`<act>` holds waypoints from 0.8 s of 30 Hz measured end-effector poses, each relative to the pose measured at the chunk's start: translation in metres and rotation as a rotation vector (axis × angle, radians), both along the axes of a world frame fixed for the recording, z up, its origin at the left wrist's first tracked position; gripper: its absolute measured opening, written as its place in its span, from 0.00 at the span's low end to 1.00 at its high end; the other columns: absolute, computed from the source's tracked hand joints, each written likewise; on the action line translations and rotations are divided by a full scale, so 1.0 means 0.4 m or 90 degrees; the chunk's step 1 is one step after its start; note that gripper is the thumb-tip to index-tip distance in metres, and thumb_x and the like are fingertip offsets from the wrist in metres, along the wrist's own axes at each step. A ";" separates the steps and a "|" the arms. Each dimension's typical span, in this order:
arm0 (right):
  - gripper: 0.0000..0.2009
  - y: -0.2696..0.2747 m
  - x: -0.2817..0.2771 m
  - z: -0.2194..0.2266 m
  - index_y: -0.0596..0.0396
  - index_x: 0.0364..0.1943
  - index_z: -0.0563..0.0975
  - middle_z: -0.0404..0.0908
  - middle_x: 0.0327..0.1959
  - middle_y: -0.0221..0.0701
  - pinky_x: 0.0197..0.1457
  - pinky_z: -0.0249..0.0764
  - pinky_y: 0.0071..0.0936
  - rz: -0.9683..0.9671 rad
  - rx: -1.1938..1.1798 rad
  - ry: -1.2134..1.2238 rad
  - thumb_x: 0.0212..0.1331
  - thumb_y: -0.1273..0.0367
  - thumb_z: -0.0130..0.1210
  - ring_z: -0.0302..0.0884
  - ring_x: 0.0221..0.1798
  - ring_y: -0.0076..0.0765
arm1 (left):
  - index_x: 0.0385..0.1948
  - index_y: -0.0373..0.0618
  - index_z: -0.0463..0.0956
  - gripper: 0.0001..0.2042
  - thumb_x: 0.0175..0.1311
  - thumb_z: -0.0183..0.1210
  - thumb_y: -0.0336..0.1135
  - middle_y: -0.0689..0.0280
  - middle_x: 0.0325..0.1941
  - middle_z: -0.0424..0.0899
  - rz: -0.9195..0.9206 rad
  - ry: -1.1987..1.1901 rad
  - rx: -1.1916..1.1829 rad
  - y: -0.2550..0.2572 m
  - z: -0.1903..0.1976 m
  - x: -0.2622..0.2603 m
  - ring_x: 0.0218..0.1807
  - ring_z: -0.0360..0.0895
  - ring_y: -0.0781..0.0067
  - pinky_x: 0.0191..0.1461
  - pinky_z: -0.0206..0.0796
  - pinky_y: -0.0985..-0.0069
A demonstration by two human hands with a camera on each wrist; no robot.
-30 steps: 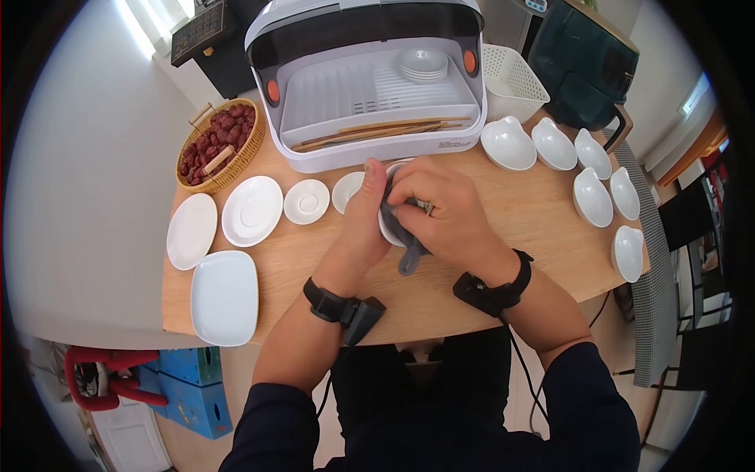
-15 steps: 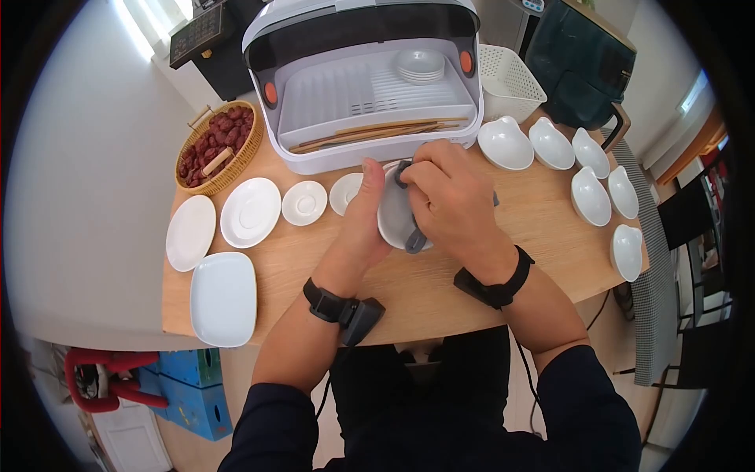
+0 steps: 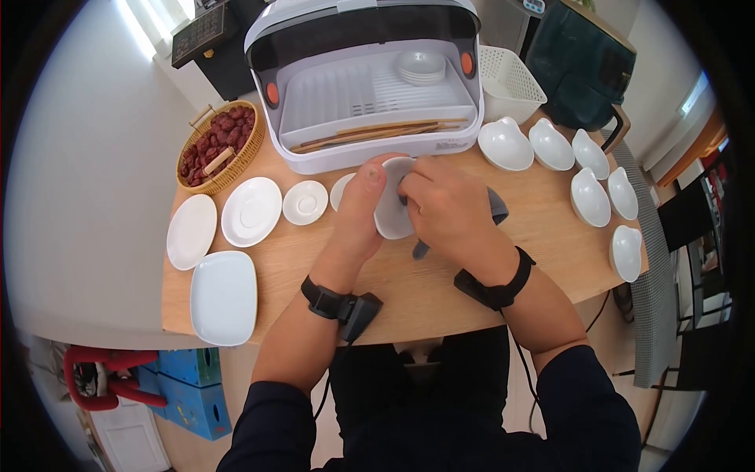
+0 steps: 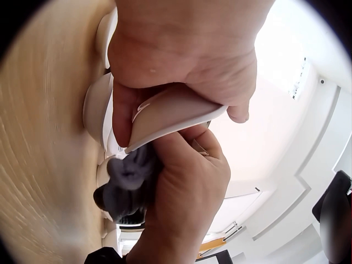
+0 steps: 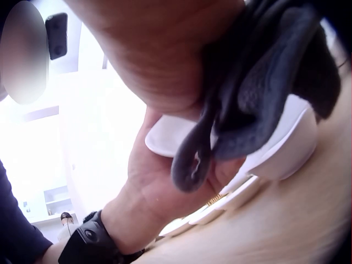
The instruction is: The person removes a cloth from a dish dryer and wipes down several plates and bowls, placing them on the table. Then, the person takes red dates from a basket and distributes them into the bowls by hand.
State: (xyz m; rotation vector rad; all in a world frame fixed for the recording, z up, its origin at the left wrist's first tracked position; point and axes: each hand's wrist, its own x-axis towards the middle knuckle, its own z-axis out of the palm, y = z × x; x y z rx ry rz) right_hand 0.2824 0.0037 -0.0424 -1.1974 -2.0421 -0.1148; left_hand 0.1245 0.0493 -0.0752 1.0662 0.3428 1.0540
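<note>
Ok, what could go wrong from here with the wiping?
The left hand alone seems to steady the tilted white bowl, so it might slip if the right hand presses hard with the grey cloth. The left hand is also close to a small saucer and could knock it.

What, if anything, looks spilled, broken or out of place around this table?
I see nothing spilled or broken. The chopsticks lie slightly unevenly in the dish cabinet. The held bowl is tilted, but a gray cloth is partly inside it, so that looks like deliberate wiping.
</note>
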 end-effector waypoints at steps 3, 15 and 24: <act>0.07 0.011 -0.013 0.000 0.54 0.33 0.82 0.86 0.40 0.33 0.38 0.78 0.38 -0.071 0.094 0.061 0.49 0.77 0.60 0.83 0.38 0.45 | 0.62 0.38 0.72 0.32 0.75 0.54 0.61 0.59 0.56 0.81 0.015 -0.011 -0.004 -0.015 -0.009 0.027 0.56 0.79 0.69 0.61 0.73 0.70; 0.10 0.030 0.058 0.044 0.61 0.43 0.83 0.85 0.38 0.28 0.50 0.77 0.25 0.098 -0.137 0.649 0.57 0.76 0.64 0.81 0.43 0.25 | 0.63 0.33 0.72 0.24 0.76 0.53 0.45 0.55 0.58 0.83 0.015 -0.187 -0.188 0.001 0.066 -0.039 0.57 0.82 0.66 0.62 0.75 0.67; 0.10 0.008 -0.007 -0.003 0.61 0.50 0.80 0.83 0.46 0.27 0.52 0.75 0.21 0.186 -0.299 0.792 0.69 0.72 0.58 0.78 0.46 0.20 | 0.55 0.37 0.79 0.23 0.78 0.57 0.50 0.66 0.43 0.87 0.251 0.098 -0.026 0.011 0.014 0.000 0.41 0.84 0.79 0.46 0.78 0.77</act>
